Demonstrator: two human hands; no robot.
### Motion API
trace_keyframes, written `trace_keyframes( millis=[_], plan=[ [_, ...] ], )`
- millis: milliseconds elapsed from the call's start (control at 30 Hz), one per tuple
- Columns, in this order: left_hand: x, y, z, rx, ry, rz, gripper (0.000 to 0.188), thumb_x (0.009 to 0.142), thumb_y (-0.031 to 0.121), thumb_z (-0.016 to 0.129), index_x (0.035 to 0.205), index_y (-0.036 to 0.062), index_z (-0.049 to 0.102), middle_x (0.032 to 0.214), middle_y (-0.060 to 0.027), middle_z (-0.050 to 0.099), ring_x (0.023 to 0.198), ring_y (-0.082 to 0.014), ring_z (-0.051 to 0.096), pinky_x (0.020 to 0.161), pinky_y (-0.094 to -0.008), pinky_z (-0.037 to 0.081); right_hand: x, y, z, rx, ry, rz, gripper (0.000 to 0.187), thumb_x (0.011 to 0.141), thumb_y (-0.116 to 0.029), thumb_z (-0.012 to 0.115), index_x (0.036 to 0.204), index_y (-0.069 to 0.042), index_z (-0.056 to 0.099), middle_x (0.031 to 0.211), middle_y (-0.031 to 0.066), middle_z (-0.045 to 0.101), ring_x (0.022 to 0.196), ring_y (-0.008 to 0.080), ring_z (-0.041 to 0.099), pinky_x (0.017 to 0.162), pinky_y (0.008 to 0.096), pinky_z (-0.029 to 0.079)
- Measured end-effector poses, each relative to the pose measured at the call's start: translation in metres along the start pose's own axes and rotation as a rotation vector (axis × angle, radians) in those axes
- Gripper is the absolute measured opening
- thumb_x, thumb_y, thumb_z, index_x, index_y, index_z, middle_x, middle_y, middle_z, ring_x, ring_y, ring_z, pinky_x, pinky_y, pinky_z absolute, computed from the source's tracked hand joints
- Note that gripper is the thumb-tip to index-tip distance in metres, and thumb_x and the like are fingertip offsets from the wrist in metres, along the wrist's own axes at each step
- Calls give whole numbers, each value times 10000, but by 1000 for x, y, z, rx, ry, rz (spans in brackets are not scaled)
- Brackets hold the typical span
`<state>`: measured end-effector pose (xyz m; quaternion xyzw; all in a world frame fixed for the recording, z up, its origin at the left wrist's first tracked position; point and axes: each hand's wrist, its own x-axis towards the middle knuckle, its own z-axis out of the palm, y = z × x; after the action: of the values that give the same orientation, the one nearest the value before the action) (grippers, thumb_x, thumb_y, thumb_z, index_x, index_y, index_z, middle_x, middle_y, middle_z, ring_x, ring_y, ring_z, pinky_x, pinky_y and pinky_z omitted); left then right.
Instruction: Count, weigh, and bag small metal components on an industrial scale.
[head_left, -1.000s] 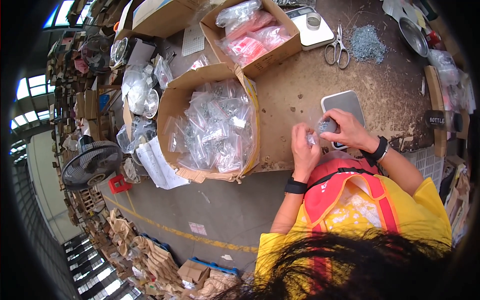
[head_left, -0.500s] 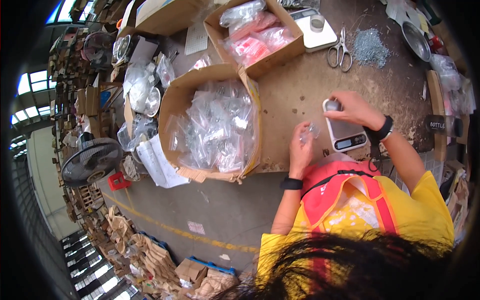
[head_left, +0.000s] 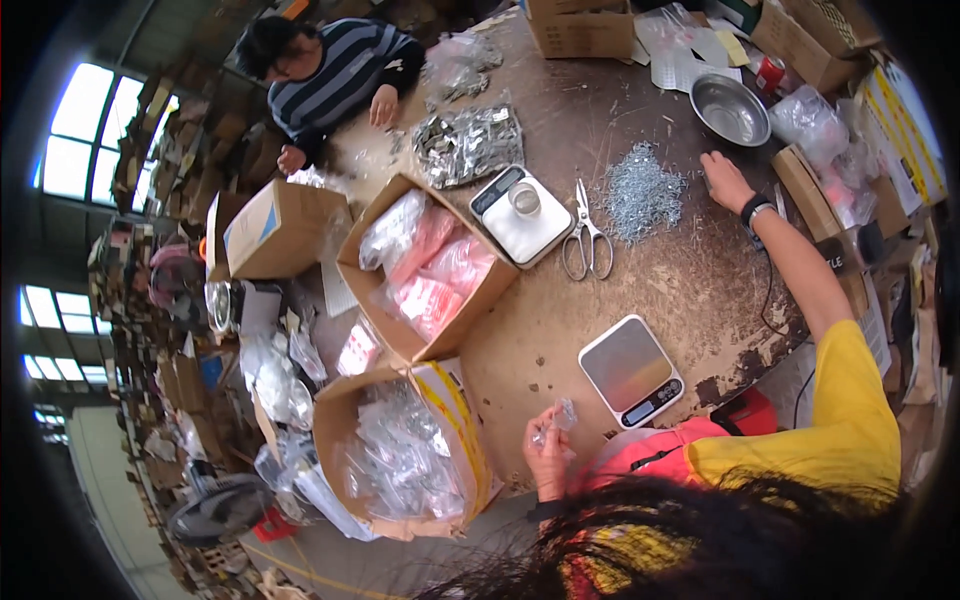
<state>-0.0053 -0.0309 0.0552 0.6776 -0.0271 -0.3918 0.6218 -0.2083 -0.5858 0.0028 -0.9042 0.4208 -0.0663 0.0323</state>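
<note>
My left hand (head_left: 546, 455) pinches a small clear plastic bag (head_left: 566, 415) near the table's front edge, between the open carton and a white digital scale (head_left: 630, 368). The bag's contents are too small to make out. Nothing lies on this scale's grey plate. Farther off, my right hand (head_left: 727, 183) is low over the table, right of a heap of small silvery screw-like pieces (head_left: 645, 192) and just in front of a metal bowl (head_left: 730, 108). Its fingers are curled; whatever they may hold is hidden.
Scissors (head_left: 588, 240) lie beside a second scale (head_left: 535, 225) bearing a metal cup (head_left: 523, 198). One carton (head_left: 455, 430) holds clear bags, another (head_left: 470, 310) pink-and-clear packets. A co-worker in a striped top (head_left: 345, 75) sits across the table. A cable (head_left: 768, 290) trails at right.
My right hand has left the near scale for the far right, beside the screw heap. The small metal cup it gripped there is gone from the plate. The view has shifted; my left hand keeps the bag.
</note>
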Motion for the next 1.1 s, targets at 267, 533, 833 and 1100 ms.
trace_keyframes(
  millis=[267,533,833,1100],
  plan=[
    [-3,-23,1,33,5,5,70,977,61,550,909,56,534,1198,-152,690,640,-66,527,543,-211,441,24,-59,23,327,4,-251,437,740,51,656,1147,-38,523,1120,203,565,1076,438,573,903,490,491],
    [-10,-22,-11,-14,9,15,54,978,57,555,930,62,531,1214,-147,675,643,-70,513,550,-218,431,-42,-50,16,871,98,107,545,744,-122,805,1219,-58,545,1144,85,638,1034,235,631,886,356,500],
    [-4,-23,-14,0,-18,48,28,966,41,539,941,51,544,1244,-143,674,629,-51,492,544,-199,396,-180,-193,-37,862,-26,-107,501,730,-213,822,1158,-88,592,1124,80,595,1109,277,565,948,390,470],
    [-6,-20,-26,-11,-60,58,50,959,66,556,913,58,539,1229,-146,682,635,-42,483,534,-189,378,-239,-245,-24,707,-45,-268,577,687,-192,848,1190,-74,593,1256,129,588,1203,354,520,1067,462,399]
  ],
)
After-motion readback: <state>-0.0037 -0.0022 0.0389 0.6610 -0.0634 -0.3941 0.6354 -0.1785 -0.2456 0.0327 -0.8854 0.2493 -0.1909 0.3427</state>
